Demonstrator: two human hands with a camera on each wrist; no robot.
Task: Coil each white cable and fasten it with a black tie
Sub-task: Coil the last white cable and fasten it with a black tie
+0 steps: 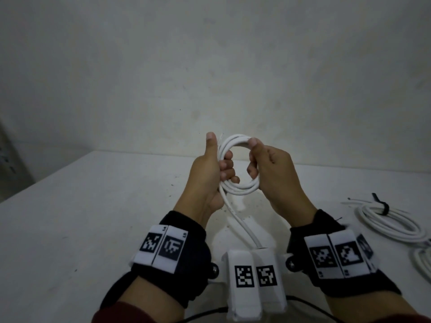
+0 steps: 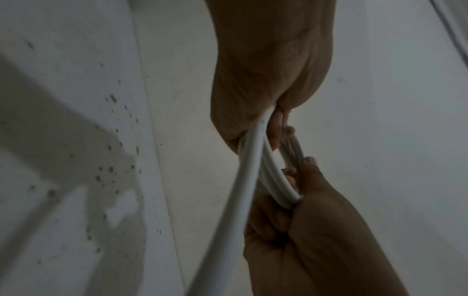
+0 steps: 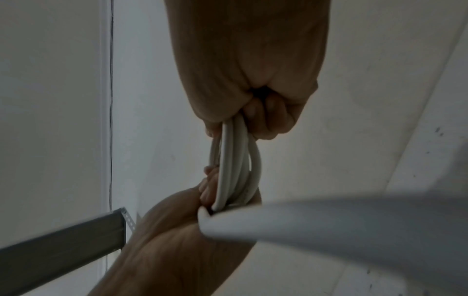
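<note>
A white cable [image 1: 242,190] is wound into a small ring of several loops, held up above the table between both hands. My left hand [image 1: 210,173] grips the ring's left side, fingers curled through it and thumb pointing up. My right hand [image 1: 270,169] grips the right side, thumb on the top of the ring. The cable's loose tail [image 1: 240,220] runs down from the left hand toward the wrist cameras. Seen from the left wrist, the loops [image 2: 276,180] sit edge-on between the two hands. Through the right wrist camera the loops [image 3: 235,166] also stand edge-on.
At the right on the white table [image 1: 81,217] lies a coiled white cable [image 1: 391,224] bound with a black tie [image 1: 382,207]. Another white coil [image 1: 423,262] shows at the right edge. A pale wall stands behind the table.
</note>
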